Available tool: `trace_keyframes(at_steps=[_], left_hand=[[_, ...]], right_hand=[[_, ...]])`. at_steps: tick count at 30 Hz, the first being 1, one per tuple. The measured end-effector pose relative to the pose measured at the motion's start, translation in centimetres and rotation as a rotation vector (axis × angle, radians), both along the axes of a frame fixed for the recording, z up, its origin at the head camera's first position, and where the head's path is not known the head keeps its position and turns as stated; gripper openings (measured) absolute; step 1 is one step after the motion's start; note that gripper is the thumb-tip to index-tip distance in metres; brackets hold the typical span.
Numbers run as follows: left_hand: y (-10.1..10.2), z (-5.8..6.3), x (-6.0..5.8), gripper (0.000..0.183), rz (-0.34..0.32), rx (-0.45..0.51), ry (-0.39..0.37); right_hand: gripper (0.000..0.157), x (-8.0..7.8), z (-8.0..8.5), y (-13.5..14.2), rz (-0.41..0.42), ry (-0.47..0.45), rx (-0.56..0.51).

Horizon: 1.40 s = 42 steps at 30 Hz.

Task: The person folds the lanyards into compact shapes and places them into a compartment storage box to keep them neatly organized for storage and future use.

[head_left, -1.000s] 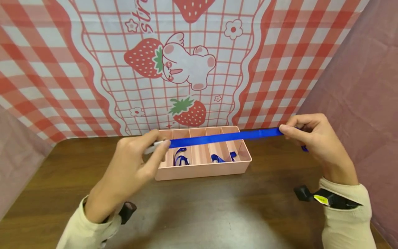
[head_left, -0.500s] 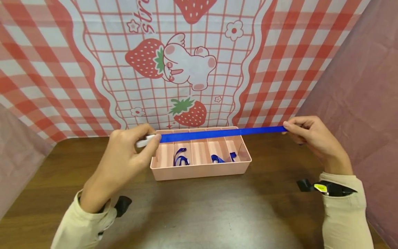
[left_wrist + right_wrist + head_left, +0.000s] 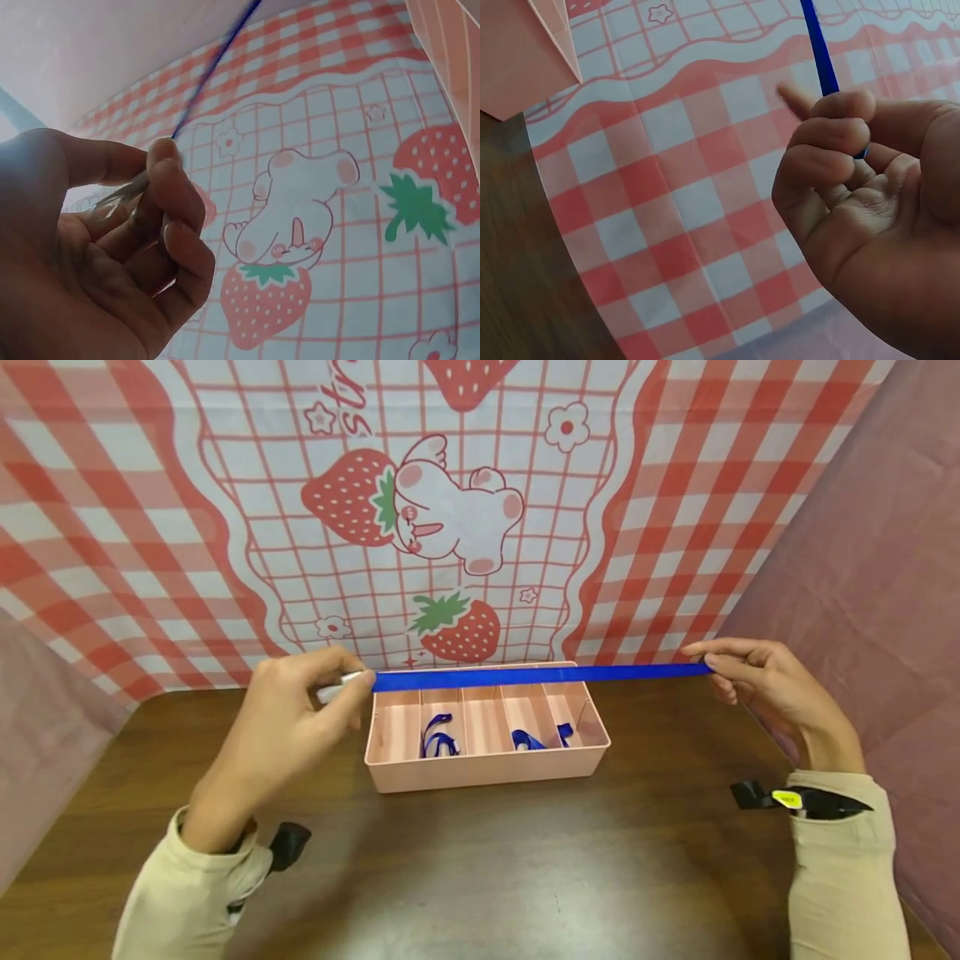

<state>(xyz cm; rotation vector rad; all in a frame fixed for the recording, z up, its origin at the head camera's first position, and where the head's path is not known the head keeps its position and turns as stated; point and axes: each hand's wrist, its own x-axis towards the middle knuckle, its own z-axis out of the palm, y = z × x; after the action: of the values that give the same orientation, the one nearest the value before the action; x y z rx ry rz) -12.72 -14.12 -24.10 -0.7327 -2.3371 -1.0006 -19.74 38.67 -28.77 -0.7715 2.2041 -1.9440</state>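
A blue ribbon [image 3: 525, 676] is stretched taut and nearly level between both hands, across the back of a pink divided box [image 3: 487, 774]. My left hand [image 3: 300, 702] pinches its left end between thumb and index finger, together with a whitish flat piece [image 3: 339, 686] that juts back towards the palm. At the other end, my right hand [image 3: 772, 685] pinches the ribbon between thumb and fingers. In the right wrist view a short blue tip [image 3: 862, 153] pokes out below those fingers. Inside the box lie curled blue ribbon pieces [image 3: 441, 739] in a left compartment and more blue ribbon [image 3: 528, 741] towards the right.
The box stands on a dark wooden table [image 3: 480, 868], close to a checked strawberry-print cloth [image 3: 465, 510] that rises behind it. A plain pink cloth [image 3: 847, 610] hangs on the right. Black wrist mounts [image 3: 288, 846] stick out from both sleeves.
My left hand has moved left and slightly up, and my right hand a little to the right. A longer stretch of ribbon now shows between them, pulled straighter and more level.
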Motion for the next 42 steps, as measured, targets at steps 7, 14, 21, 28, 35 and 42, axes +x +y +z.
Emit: trace_keyframes(at_steps=[7,14,21,28,35,42], left_hand=[[-0.6,0.6,0.2,0.021,-0.409,0.214,-0.313],[-1.2,0.0,0.2,0.017,-1.166,0.409,-0.455],[-1.6,-0.2,0.9,0.021,-1.326,0.406,-0.504],[-0.7,0.0,0.4,0.008,-1.186,0.422,-0.28],[-0.6,-0.2,-0.3,0.009,-1.086,0.222,-0.368],[0.4,-0.6,-0.3,0.008,-0.629,0.12,-0.525]], right_hand=[[0.031,-0.3,-0.5,-0.1,-0.086,-0.02,-0.093],[0.031,-0.4,-0.3,-1.6,-0.126,-0.025,-0.169],[0.034,-0.5,0.2,-2.9,-0.099,0.002,-0.11],[0.036,-0.5,0.1,-4.1,-0.21,0.091,0.178],[0.033,-0.6,-0.1,-4.4,-0.311,0.2,0.383],[0.035,-0.7,-0.1,-4.8,-0.389,0.246,0.475]])
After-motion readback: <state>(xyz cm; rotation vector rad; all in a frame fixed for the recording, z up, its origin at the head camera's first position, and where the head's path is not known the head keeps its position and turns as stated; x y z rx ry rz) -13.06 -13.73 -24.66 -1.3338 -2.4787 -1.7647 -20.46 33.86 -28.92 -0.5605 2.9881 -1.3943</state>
